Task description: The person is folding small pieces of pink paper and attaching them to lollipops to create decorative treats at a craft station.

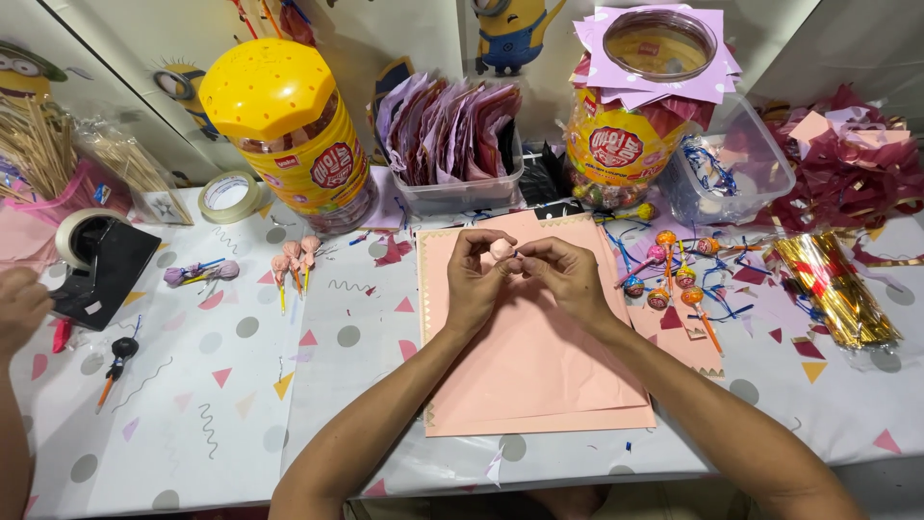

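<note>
Lollipop (502, 249) wrapped in pale pink paper, pinched between both hands above a stack of peach paper sheets (539, 366) at the middle of the table (241, 404); round head toward the left hand, a short stub of stick just showing toward the right, so long axis roughly level and left to right, though mostly hidden by fingers.

Far left: another person's hand (19, 308) at the table edge, near a black tape dispenser (101, 265) with its clear roll. Bundles of thin wooden sticks (43, 144) behind. Loose ring of tape (229, 195), flat on the cloth. Tall jar with a yellow faceted lid (284, 125), clear plastic body, full of sweets. Small purple-wrapped lollipop (197, 273) and a few pink-wrapped ones (294, 258) lying beside it.

Left hand (474, 279): fingers curled narrow, tips closed on the wrapped head. Right hand (568, 274): likewise curled, thumb and forefinger nipping the paper at the stick end.

Behind: clear tub (460, 188) packed with upright purple and pink crinkled sheets. Second jar (621, 144), topped with lilac paper squares and a clear lid. Bare lollipops (674, 274), glossy orange and mixed colours, scattered with blue twist ties. Far right: shiny gold twist ties (833, 284) in a bundle, crumpled dark red paper (847, 169) heaped behind
</note>
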